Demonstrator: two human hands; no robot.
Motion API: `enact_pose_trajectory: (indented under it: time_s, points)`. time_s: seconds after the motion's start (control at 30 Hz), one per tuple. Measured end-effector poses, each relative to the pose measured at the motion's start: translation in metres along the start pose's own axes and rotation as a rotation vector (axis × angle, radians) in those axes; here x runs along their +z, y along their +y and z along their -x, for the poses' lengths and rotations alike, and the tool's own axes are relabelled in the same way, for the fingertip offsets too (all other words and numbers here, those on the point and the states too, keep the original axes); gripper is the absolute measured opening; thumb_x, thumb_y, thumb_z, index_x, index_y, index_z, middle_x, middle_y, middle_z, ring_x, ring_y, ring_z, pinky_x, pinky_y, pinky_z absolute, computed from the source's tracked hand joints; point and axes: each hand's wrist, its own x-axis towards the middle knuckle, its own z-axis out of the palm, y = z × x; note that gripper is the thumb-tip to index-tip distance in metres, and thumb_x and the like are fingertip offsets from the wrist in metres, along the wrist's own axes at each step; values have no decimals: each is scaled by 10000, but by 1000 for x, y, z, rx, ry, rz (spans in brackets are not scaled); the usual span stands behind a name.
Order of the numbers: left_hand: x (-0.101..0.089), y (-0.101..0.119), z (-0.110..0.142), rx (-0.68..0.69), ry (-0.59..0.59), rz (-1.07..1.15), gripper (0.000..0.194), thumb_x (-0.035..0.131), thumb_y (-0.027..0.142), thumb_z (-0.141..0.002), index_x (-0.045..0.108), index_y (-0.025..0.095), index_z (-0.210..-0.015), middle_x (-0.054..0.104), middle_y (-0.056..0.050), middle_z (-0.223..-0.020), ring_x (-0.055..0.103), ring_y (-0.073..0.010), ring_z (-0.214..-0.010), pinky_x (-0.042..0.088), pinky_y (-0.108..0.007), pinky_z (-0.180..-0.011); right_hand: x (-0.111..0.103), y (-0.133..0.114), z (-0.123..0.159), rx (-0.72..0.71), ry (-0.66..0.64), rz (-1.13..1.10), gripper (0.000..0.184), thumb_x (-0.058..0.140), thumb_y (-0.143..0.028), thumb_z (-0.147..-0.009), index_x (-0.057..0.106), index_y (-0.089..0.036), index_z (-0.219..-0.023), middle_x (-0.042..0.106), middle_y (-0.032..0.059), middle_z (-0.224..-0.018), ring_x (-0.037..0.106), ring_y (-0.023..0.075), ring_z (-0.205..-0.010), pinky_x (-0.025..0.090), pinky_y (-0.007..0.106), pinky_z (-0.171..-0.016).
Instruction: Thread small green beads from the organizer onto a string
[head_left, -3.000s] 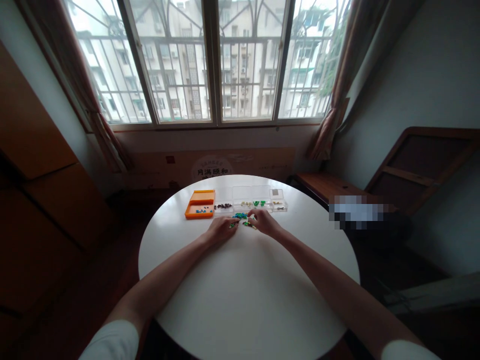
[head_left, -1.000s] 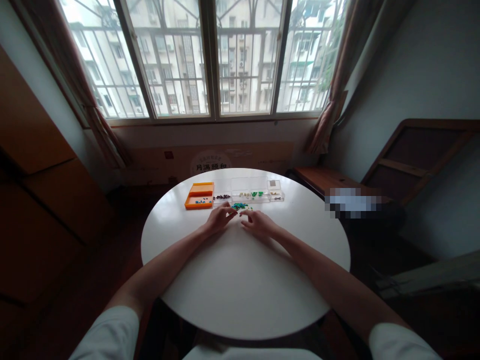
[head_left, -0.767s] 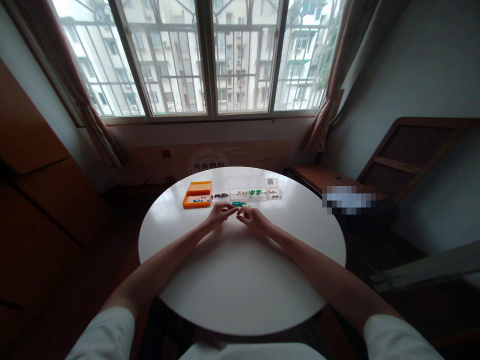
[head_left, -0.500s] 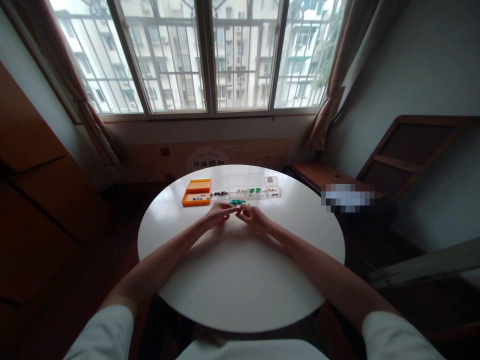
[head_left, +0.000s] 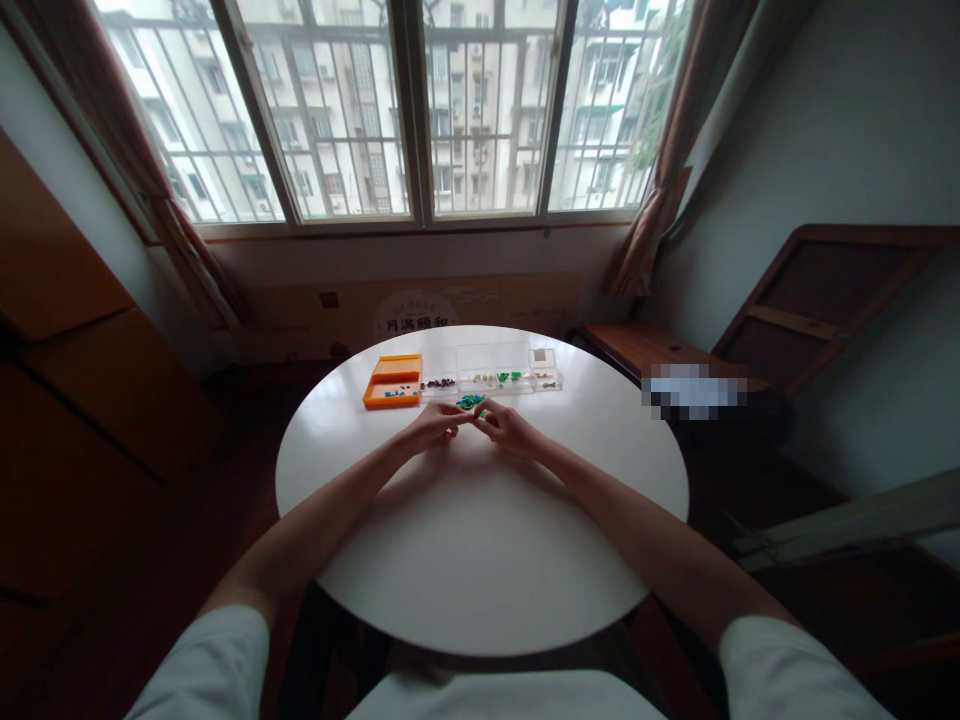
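My left hand [head_left: 436, 425] and my right hand [head_left: 511, 433] meet fingertip to fingertip over the white round table [head_left: 480, 550]. Thumb and forefinger are pinched together on each. Something tiny and dark shows between the fingertips, too small to name. Just beyond them lies a loose pile of small blue and green pieces [head_left: 470, 401], partly hidden by the hands. An orange case [head_left: 391, 398] with its lid raised stands behind my left hand, with small blue and dark pieces inside. To its right, a clear compartment box [head_left: 491, 356] holds dark, pale and green pieces.
Small metallic-looking bits [head_left: 548, 383] sit in the clear box's right-hand section. A wooden bench [head_left: 622, 343] stands beyond the table's right edge. Behind the table, a printed cardboard panel [head_left: 536, 308] leans below the window.
The camera view has tipped very slightly. Both hands keep nearly the same place and pinch, with only small finger movement.
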Motion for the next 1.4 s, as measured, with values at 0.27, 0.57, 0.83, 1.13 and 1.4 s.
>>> enact_pose_trajectory:
  time_s: [0.27,0.57,0.83,1.13,1.4]
  points:
    - [1,0,-1,36,37,-2,464,739,493,-636,689,86,-853,462,32,-501,417,-47,-427,265,-165,-384,-1,2,0,4,-7,-92,185,481,-351,-878,513,-181,-944,440,-72,-521,379,86,-462,295,196,-499]
    - [-3,-6,-7,311,77,-140,423,769,445,-607,703,93,-833,631,-44,-708,494,-62,-505,388,-190,-447,0,6,-1,13,25,-123,149,492,-308,-867,511,-170,-922,489,-60,-515,439,95,-470,338,211,-527]
    - [-1,-16,-10,414,88,-243,387,718,461,-675,696,98,-808,649,-49,-712,491,-60,-494,404,-181,-430,2,9,-2,2,25,-114,121,486,-283,-867,512,-174,-913,487,-57,-509,427,97,-460,325,213,-504]
    - [2,-12,-8,468,144,-239,356,718,439,-682,696,96,-774,648,-45,-696,483,-54,-476,400,-174,-407,2,10,-3,20,50,-169,147,499,-305,-854,518,-174,-916,478,-64,-513,451,98,-470,344,217,-515]
    - [3,-11,-8,451,158,-210,345,724,435,-673,696,100,-753,656,-49,-708,489,-55,-480,402,-174,-407,2,12,-3,37,68,-188,151,493,-316,-849,514,-175,-898,478,-63,-517,439,94,-468,345,214,-511]
